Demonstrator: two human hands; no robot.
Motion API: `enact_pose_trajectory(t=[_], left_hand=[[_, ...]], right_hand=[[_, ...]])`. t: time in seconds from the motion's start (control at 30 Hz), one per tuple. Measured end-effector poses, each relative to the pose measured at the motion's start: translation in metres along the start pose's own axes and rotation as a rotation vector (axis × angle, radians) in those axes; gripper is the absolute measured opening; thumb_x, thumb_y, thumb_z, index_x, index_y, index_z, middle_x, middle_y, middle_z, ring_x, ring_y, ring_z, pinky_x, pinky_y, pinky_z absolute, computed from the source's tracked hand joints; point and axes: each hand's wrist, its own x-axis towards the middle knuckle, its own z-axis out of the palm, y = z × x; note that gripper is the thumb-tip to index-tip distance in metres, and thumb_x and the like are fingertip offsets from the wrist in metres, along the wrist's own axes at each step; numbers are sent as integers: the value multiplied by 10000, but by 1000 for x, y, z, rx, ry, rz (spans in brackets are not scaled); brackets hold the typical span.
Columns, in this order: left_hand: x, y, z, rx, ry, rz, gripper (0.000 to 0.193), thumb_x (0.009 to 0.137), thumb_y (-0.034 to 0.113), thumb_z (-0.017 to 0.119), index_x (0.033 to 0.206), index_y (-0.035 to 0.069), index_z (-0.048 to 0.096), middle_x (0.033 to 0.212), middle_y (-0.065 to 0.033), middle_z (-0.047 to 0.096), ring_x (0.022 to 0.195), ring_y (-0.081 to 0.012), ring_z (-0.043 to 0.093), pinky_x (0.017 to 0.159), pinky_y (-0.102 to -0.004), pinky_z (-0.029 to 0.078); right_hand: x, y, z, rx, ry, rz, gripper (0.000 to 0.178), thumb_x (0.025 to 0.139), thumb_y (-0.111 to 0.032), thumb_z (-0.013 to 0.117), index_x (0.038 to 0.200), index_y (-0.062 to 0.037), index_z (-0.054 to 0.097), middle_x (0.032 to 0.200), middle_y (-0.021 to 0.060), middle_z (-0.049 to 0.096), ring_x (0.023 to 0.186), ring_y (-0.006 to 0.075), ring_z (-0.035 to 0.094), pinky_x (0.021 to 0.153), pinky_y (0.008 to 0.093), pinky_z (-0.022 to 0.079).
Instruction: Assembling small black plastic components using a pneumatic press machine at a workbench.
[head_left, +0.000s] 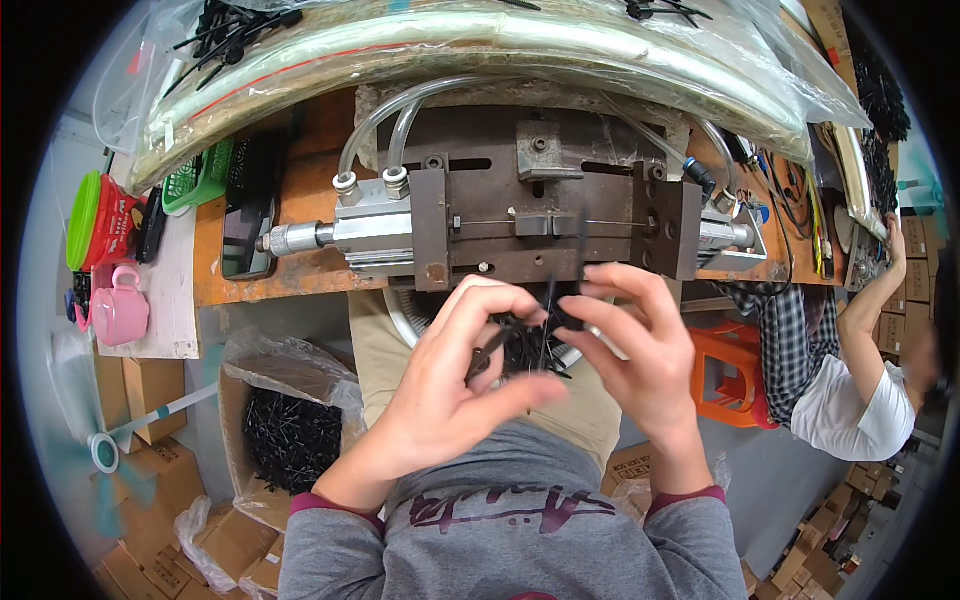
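My left hand (440,370) curls its fingers round some black plastic cable ties (487,355) in front of the fixture, with its thumb stretched out toward the right. Opposite it, my right hand (640,350) pinches a thin black cable tie (583,245) that points up toward the fixture; motion blurs it. More black pieces (530,345) show below and between the hands, and their exact shape is hard to make out. Just beyond my hands is the dark metal clamping fixture (490,245), with a small metal block (540,225) at its middle and a thin rod through it.
Silver air cylinders (375,230) with clear hoses flank the fixture on the orange bench (310,180). A plastic-wrapped roll (480,45) lies behind. Left are a pink cup (120,310) and a lined carton (235,430) of black ties. Right are an orange stool (725,375) and another person (850,400).
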Motion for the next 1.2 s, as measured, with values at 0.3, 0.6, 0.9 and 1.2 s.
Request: enact_pose_trajectory(t=[0.3, 0.6, 0.9, 1.2], left_hand=[[-9, 1, -7, -487, -159, -283, 374, 1115, 286, 340, 1148, -4, 575, 768, -44, 595, 529, -14, 394, 488, -178, 324], [-15, 4, -4, -603, -182, -361, 413, 1108, 312, 351, 1122, -36, 572, 717, -67, 607, 477, -27, 333, 452, -191, 291], [-21, 10, 4, -445, -191, -319, 361, 1106, 307, 386, 931, 48, 566, 676, 5, 542, 516, -28, 361, 486, -201, 292], [-46, 16, 5, -132, -222, -226, 283, 1076, 199, 459, 857, 26, 503, 672, -51, 496, 604, -130, 494, 594, -289, 424]], right_hand=[[20, -1, 14, -358, -110, -147, 273, 698, -90, 697, 965, -35, 684, 1265, 146, 655, 704, 191, 695, 628, 293, 556], [28, -12, 6, 251, -70, 147, 245, 819, -59, 756, 1054, -5, 712, 1049, 114, 701, 615, 104, 623, 555, 254, 501], [35, -38, 19, 905, 57, 356, 83, 935, -14, 662, 923, 54, 707, 878, 79, 661, 628, 48, 537, 518, 183, 392], [61, 11, -53, 865, 542, 149, 199, 1014, -133, 576, 959, 41, 657, 816, 90, 681, 569, 66, 555, 482, 188, 431]])
